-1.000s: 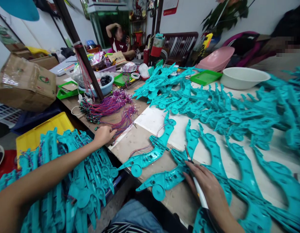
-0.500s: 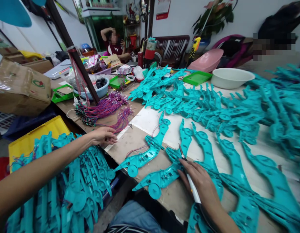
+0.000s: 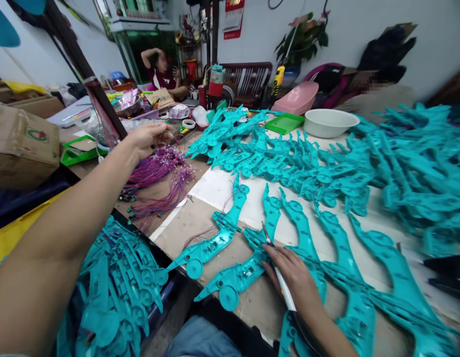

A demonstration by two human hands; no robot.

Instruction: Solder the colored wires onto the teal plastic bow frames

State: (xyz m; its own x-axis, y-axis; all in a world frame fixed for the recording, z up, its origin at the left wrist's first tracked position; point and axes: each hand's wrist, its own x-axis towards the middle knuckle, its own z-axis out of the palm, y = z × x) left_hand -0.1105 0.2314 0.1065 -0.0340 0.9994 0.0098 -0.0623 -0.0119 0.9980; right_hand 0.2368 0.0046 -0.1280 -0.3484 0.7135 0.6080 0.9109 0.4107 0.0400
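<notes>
My right hand (image 3: 287, 272) grips a soldering iron (image 3: 285, 290) with a white handle and dark cable, its tip (image 3: 266, 232) pointing up over a teal plastic part (image 3: 248, 272). To the left lies another teal part (image 3: 215, 243) with thin wires running from it. My left hand (image 3: 151, 140) is stretched out above a bundle of red and purple wires (image 3: 159, 166), fingers loosely extended with nothing visible in them. More wires (image 3: 166, 198) with small dark ends lie nearer the table edge.
Teal parts are piled at the back (image 3: 252, 148) and right (image 3: 408, 163), and fill a yellow crate (image 3: 25, 223) area at lower left. A white basin (image 3: 330, 124), green tray (image 3: 284, 124) and cardboard box (image 3: 24, 144) stand around. A dark post (image 3: 103, 106) rises near my left arm. Another person (image 3: 166, 79) sits beyond.
My left hand has moved forward and up, from beside the table's near edge to above the wire bundle. My right hand keeps the soldering iron in nearly the same place. The view has shifted slightly.
</notes>
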